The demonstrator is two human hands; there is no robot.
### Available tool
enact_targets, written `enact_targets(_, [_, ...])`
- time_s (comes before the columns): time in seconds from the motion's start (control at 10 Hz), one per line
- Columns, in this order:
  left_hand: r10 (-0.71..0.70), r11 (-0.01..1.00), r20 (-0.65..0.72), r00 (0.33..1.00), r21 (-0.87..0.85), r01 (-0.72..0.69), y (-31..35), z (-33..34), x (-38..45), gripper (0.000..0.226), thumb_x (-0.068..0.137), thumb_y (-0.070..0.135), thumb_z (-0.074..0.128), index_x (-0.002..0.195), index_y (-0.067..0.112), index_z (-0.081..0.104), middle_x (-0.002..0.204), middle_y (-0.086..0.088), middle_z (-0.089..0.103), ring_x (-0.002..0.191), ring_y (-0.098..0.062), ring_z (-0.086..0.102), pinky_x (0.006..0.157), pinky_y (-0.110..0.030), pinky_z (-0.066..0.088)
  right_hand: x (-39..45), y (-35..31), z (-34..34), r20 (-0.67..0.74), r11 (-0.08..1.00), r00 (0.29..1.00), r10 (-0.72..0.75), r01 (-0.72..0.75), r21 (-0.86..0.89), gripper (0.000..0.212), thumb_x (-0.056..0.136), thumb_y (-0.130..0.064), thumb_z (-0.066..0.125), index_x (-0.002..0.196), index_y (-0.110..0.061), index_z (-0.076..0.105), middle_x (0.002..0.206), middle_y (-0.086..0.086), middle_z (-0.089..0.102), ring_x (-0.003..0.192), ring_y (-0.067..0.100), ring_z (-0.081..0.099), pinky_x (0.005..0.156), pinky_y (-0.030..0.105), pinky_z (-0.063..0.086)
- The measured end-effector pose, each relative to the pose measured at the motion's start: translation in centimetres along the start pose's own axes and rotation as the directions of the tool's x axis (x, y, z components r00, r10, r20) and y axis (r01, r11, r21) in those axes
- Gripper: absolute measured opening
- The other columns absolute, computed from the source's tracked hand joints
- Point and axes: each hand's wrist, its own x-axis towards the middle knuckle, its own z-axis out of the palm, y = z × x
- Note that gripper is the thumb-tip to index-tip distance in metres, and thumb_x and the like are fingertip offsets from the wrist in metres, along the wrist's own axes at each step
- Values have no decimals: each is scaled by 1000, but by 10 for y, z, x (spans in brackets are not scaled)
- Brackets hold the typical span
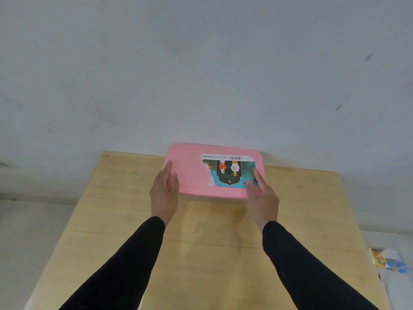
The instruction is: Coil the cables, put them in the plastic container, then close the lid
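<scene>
A pink plastic lid (190,171) with a colourful sticker covers the container at the far edge of the wooden table (201,242). My left hand (164,191) lies flat along the lid's left edge, fingers stretched out. At the lid's front right corner, my right hand (261,193) rests with its fingers spread on the sticker. The container body under the lid is mostly hidden. No cables are visible.
The table stands against a pale grey wall (201,74). A small colourful packet (387,261) lies on a white surface off the table's right side. Pale floor or bedding shows to the left.
</scene>
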Motion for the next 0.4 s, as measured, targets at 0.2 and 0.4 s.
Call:
enact_targets(0.2, [-2,999,39,999,-39,3,-3,-1,6,42,98,32,37,139,26,38,141,-2,44,125,-12,42,102,-23,29,-4,-2,7,-58,999,998,-7,5,-43,41,93,-31,48,133,-35,44,94,12,56,85,20,50,83,25,36])
enact_targets(0.4, [23,996,130,991,-84,-12,-2,-19,7,51,97,37,37,144,23,25,151,3,31,138,-12,28,112,-31,23,-9,-9,-1,16,999,999,-35,36,-36,43,92,-37,42,135,-34,36,110,8,59,104,26,52,87,34,43])
